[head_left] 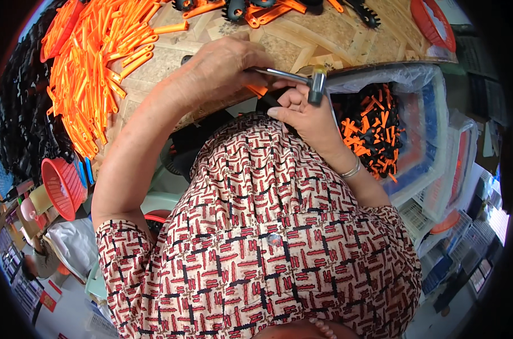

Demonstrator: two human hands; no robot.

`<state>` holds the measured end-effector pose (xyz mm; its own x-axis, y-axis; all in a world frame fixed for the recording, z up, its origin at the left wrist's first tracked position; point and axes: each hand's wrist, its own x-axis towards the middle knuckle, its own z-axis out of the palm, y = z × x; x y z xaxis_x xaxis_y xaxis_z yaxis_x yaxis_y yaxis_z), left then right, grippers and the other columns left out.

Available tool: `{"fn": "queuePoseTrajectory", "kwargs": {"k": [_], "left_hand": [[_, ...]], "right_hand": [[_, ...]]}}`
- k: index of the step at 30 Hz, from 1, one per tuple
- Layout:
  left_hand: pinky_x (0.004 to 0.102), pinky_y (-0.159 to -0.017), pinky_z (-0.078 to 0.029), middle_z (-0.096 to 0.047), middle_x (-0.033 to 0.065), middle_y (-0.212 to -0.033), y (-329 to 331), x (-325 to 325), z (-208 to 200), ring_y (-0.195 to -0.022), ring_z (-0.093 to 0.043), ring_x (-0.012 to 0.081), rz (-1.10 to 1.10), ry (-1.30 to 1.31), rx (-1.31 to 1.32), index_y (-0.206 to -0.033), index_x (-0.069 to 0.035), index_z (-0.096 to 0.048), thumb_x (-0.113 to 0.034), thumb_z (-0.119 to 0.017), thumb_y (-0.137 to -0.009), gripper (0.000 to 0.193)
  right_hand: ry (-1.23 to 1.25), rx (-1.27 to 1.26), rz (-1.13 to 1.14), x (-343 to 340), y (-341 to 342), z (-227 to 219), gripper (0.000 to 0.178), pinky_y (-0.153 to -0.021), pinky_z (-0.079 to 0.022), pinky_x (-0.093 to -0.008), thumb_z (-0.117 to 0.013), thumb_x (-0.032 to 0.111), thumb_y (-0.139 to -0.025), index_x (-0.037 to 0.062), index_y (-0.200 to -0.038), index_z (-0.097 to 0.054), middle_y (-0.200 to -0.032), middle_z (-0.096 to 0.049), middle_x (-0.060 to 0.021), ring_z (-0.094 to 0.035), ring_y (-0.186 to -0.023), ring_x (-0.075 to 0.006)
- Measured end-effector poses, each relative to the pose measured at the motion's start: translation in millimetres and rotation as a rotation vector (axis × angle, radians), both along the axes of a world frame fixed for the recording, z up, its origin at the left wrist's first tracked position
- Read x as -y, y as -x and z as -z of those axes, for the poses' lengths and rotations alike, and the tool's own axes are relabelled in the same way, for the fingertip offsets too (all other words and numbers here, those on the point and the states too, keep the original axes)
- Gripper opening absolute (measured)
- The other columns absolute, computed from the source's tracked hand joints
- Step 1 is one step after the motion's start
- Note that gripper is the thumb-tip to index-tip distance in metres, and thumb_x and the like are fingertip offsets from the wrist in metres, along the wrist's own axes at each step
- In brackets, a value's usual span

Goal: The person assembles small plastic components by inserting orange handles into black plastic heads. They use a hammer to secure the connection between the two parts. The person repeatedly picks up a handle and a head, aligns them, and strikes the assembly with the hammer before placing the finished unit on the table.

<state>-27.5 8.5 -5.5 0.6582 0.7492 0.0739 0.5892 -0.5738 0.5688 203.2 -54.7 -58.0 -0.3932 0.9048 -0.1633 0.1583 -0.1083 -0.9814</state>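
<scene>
A small hammer with a metal shaft and a head tipped yellow and black spans the gap between my hands. Its shaft runs under the curled fingers of my left hand, which is closed on it over the table edge. My right hand, a bracelet at its wrist, is beside the hammer head with fingers curled in and thumb toward the table. What it grips, if anything, is hidden. Between the hands, an orange plastic piece shows at the table edge, partly covered by my left hand.
Orange plastic handles lie heaped on the table's left, beside a black pile. More orange and black parts lie at the far edge. A lined bin of orange and black pieces stands at right. A red basket is at left.
</scene>
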Motion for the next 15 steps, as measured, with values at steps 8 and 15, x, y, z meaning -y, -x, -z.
{"fn": "queuePoseTrajectory", "kwargs": {"k": [8, 15], "left_hand": [[0.0402, -0.085, -0.044, -0.061, 0.0035, -0.087, 1.6, 14.8, -0.5, -0.095, -0.058, 0.0269, 0.010, -0.231, -0.004, -0.103, -0.014, -0.073, -0.017, -0.076, -0.077, 0.027], [0.0324, -0.072, -0.046, -0.063, 0.0016, -0.084, 18.6, 27.2, -13.3, -0.079, -0.060, 0.0158, -0.321, -0.254, 0.159, -0.103, -0.009, -0.073, -0.014, -0.077, -0.084, 0.020]], "right_hand": [[0.133, -0.077, 0.087, 4.5, 1.9, -7.3, 0.031, -0.064, -0.042, -0.0187, -0.078, 0.004, -0.085, 0.0022, -0.115, -0.074, -0.076, -0.060, 0.0071, -0.049, -0.067, -0.0011], [-0.680, 0.389, -0.137, 3.9, 6.0, -24.2, 0.028, -0.064, -0.054, -0.0298, -0.073, 0.004, -0.087, 0.0025, -0.115, -0.075, -0.079, -0.067, -0.0135, -0.067, -0.069, -0.0226]]}}
